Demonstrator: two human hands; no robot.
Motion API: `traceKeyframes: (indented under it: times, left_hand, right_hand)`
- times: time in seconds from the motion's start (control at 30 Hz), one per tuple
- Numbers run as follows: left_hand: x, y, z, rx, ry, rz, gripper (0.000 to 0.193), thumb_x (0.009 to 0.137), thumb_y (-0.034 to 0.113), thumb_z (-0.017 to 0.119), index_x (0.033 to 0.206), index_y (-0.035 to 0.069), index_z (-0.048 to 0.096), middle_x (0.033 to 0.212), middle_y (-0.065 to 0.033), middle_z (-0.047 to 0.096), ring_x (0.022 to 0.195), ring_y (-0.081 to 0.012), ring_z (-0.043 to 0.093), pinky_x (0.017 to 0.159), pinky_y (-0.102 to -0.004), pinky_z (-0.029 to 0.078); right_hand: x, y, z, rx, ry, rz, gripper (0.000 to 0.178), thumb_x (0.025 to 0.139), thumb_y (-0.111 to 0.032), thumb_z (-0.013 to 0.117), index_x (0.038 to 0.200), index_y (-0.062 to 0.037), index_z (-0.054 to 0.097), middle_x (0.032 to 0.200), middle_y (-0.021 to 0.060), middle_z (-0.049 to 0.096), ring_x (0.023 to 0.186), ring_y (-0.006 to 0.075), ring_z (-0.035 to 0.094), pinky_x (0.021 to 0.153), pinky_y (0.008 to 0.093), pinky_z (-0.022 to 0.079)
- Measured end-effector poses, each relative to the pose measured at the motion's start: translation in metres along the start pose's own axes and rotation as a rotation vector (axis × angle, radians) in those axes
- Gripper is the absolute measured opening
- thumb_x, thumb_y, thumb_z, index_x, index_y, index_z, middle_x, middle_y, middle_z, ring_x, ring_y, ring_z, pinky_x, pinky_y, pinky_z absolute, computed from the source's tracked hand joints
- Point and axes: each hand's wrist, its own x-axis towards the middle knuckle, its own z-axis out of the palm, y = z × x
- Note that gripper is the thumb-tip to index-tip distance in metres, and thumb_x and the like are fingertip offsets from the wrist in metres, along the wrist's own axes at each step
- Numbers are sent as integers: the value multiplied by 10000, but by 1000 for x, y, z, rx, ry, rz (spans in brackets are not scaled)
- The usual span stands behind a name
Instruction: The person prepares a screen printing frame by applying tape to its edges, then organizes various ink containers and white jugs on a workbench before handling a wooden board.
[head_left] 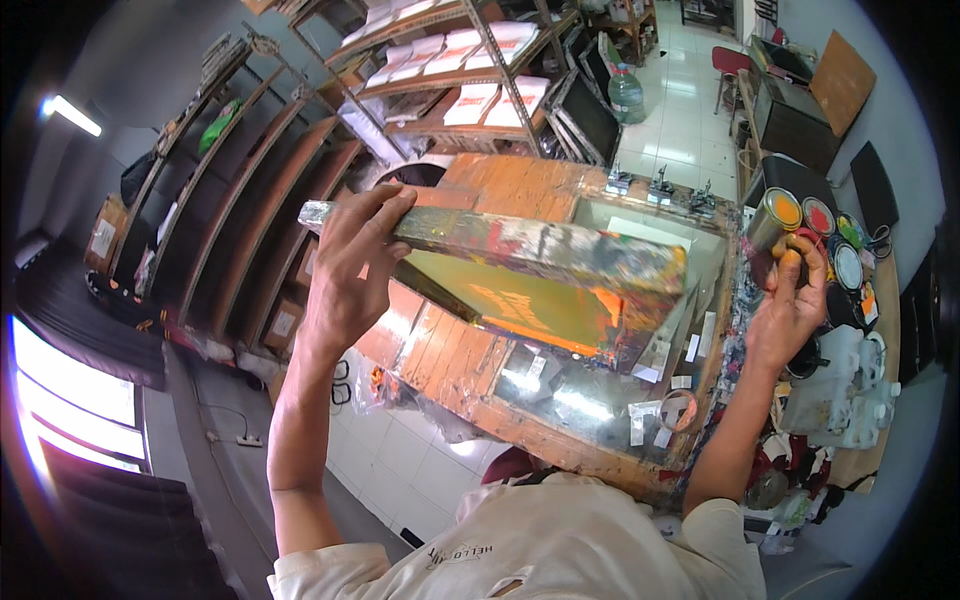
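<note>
My left hand (355,265) grips the far-left end of a paint-smeared wooden screen-printing frame (540,242), fingers over its top bar. The frame is tilted up above the work table; its yellow-green mesh (450,280) carries orange ink. Over at the right, my right hand (792,300) is closed, fingers curled together beside several ink cans; what it holds, if anything, I cannot make out. Nearest to it are an open can of orange ink (785,207) and a can of red ink (818,217).
Under the frame lies a glass plate (560,388) on the wooden table (450,350), with tape pieces and a tape roll (679,410). Metal clamps (661,188) line the far edge. White plastic jugs (850,385) stand at right. A metal rack (490,60) holds printed sheets behind.
</note>
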Motion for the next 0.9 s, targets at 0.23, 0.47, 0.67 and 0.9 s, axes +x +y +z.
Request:
traceKeyframes:
  times: [0.23,0.47,0.67,0.9]
  left_hand:
    - [9,-10,-2,-15,-36,64,516,849,40,687,1351,62,571,1216,-192,565,1062,-329,587,878,-396,502]
    - [55,-66,22,-122,-56,340,320,915,231,645,1099,-23,584,1045,-209,548,1005,-394,542,873,-458,436]
    - [45,-91,9,-53,5,383,386,941,353,617,1051,-16,604,959,-186,589,919,-369,587,811,-440,459]
    - [25,-132,-48,-43,215,208,340,945,223,605,805,-81,547,720,-279,554,695,-425,578,660,-498,453]
  right_hand:
    - [-37,-25,-13,350,-321,213,466,1032,-184,494,1442,23,416,1360,148,554,1162,200,580,1005,353,456]
    - [-63,-44,104,-475,-79,-309,310,862,109,639,1167,60,673,1178,145,695,1105,207,648,972,318,502]
    - [-101,-31,102,-342,-95,-214,206,942,49,587,1141,56,636,1029,166,712,828,179,687,709,267,568]
    - [-282,93,159,-1,-628,951,161,989,-195,605,1076,-60,600,998,88,682,850,155,653,767,319,550]
